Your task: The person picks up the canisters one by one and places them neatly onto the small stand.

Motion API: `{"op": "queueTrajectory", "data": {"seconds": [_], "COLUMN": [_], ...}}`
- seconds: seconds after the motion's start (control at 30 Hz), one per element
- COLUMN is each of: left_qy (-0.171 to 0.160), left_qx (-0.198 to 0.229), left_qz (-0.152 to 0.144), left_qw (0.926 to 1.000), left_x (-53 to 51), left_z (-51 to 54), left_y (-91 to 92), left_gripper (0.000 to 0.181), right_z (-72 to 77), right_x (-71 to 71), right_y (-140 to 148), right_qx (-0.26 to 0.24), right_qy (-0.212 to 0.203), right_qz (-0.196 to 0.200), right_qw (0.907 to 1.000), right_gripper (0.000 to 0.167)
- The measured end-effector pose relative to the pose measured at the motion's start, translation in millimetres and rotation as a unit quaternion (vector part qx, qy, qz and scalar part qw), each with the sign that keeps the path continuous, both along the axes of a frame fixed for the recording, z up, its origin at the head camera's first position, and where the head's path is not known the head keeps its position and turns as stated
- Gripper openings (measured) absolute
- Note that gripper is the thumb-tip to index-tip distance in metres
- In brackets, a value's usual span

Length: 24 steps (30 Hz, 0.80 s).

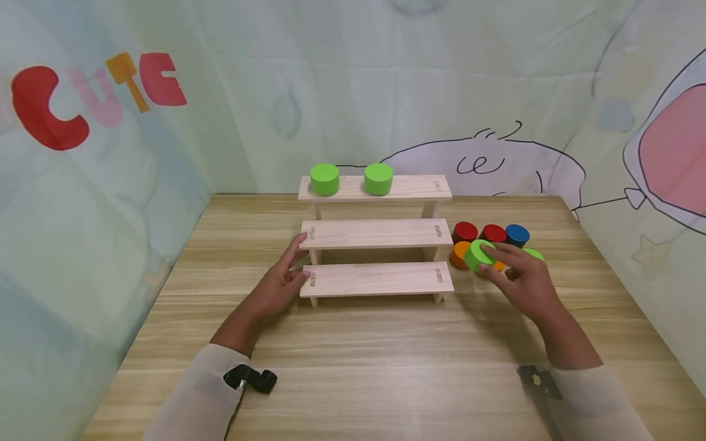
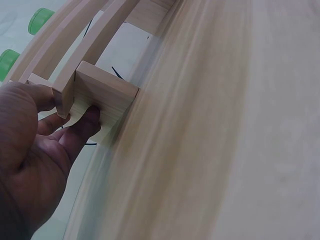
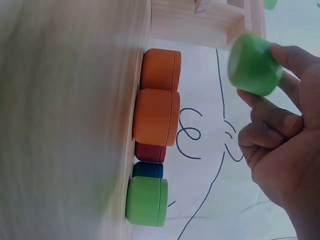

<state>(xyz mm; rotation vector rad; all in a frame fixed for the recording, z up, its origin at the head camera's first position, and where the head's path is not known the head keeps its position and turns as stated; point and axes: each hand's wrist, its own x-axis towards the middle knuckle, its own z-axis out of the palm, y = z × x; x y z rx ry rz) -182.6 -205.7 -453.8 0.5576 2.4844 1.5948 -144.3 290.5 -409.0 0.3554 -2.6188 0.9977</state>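
The stand (image 1: 375,233) is bare-looking wood, smooth and matt with faint grain, and its joints (image 1: 438,231) show coarser, hatched end grain. The table (image 1: 342,373) has a smooth, streaky wood-grain top with a low sheen. The discs (image 1: 324,179) look smooth and satiny, whether plastic or painted wood I cannot tell. The backdrop (image 1: 259,116) resembles matt, faintly creased cloth; the sleeves (image 1: 193,395) are matt cloth.

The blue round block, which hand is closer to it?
Right. The right hand is just on the near side of the blue round block, holding a green block; the left hand is farther away, at the left end of the wooden steps.
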Motion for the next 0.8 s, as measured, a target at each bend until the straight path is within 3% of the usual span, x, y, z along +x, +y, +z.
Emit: {"op": "queueTrajectory", "data": {"seconds": [0.17, 0.4, 0.67, 0.8], "left_qy": [0.0, 0.0, 0.001, -0.005], "left_qx": [0.002, 0.003, 0.007, 0.001], "left_qz": [-0.001, -0.005, -0.006, 0.0], "left_qw": [1.0, 1.0, 1.0, 1.0], "left_x": [0.0, -0.2, -1.0, -0.8], "left_z": [0.3, 0.9, -1.6, -0.9], "left_y": [0.1, -0.3, 0.7, -0.1], "left_gripper": [0.082, 0.081, 0.082, 0.083], "right_z": [-0.5, 0.1, 5.9, 13.1], "right_x": [1.0, 1.7, -3.0, -7.3], "right_y": [-4, -10, -16, -21], "right_qx": [-0.018, -0.056, -0.071, -0.059], "right_qy": [0.081, 0.173, 0.226, 0.234], "right_qz": [-0.023, -0.028, -0.027, -0.037], "right_qw": [0.9963, 0.983, 0.971, 0.9698], "right_gripper": [0.047, 0.053, 0.052, 0.049]}}
